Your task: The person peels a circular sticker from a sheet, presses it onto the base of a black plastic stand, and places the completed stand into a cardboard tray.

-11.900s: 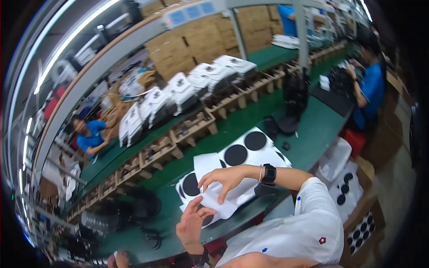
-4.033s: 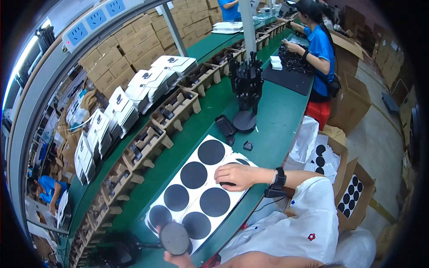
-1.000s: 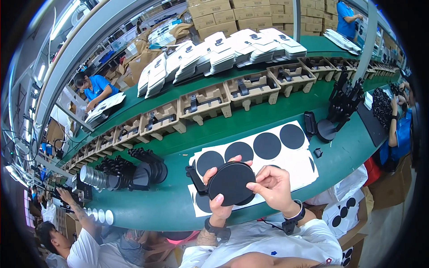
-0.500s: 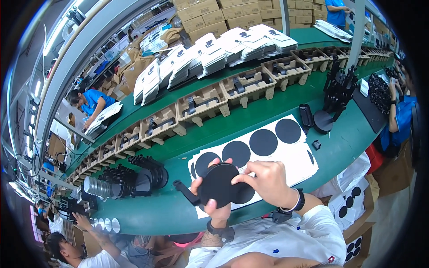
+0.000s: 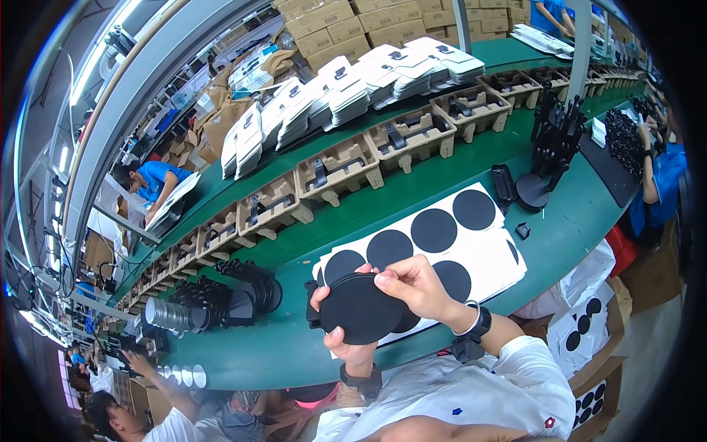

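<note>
My left hand (image 5: 352, 352) grips a black round base (image 5: 359, 311) from the near-left side, thumb on its flat face and fingers round the far rim. A short black arm part (image 5: 313, 306) sticks out at the base's left edge. My right hand (image 5: 427, 291) is closed, thumb and forefinger pinched at the disc's upper right rim. Whether a thin pad lies between them I cannot make out. Below both hands lies a white sheet stack (image 5: 482, 239) with black round stickers (image 5: 433, 231), partly hidden by the disc and my hands.
To the left stand several black bracketed bases (image 5: 250, 295) and a clear disc stack (image 5: 163, 313). Black arms (image 5: 556, 140) are piled at the right. Cardboard trays (image 5: 335, 173) line the conveyor, with white stacks (image 5: 346, 96) behind. A person (image 5: 155, 420) works at lower left.
The black base has turned in my left hand, so its arm part no longer reaches far out to the left. My right hand has moved slightly left and up along the rim.
</note>
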Available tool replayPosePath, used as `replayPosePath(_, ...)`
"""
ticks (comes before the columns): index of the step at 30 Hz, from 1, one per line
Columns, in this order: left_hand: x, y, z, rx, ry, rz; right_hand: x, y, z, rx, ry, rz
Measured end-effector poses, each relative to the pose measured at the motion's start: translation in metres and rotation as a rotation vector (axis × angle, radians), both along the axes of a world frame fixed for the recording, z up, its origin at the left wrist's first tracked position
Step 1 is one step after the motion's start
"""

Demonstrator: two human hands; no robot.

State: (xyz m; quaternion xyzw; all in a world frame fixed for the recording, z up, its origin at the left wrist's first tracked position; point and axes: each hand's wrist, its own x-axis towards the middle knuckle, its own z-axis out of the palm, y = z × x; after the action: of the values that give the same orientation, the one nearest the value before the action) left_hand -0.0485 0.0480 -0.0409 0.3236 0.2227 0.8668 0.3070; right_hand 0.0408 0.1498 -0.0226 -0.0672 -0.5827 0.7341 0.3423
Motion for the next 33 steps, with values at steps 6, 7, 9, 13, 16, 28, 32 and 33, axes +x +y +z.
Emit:
replayPosePath(6,-0.007,-0.002,-0.006,-0.080,0.179,0.056,-0.018,-0.005,-0.008,-0.191,-0.054,0.000)
replayPosePath(7,-0.008,-0.001,-0.007,-0.081,0.174,0.057,-0.018,-0.004,-0.009,-0.167,-0.059,0.006)
replayPosePath(9,-0.011,0.006,-0.006,-0.061,0.082,0.054,-0.018,-0.001,-0.011,-0.115,-0.068,0.018)
replayPosePath(13,-0.015,0.015,-0.001,-0.040,-0.176,0.063,-0.015,-0.016,-0.035,0.083,-0.142,-0.112)
replayPosePath(16,-0.015,0.018,0.005,-0.053,-0.294,0.050,-0.012,-0.036,-0.037,0.270,-0.145,-0.380)
replayPosePath(28,-0.020,0.020,-0.042,-0.044,0.097,0.104,0.000,0.012,-0.010,1.001,-0.079,-0.462)
replayPosePath(32,-0.027,0.008,-0.039,-0.224,0.076,0.087,-0.017,0.058,0.006,0.439,-0.200,-0.303)
replayPosePath(33,-0.037,0.002,-0.036,-0.280,0.042,0.048,-0.030,0.081,0.000,0.411,-0.202,-0.318)
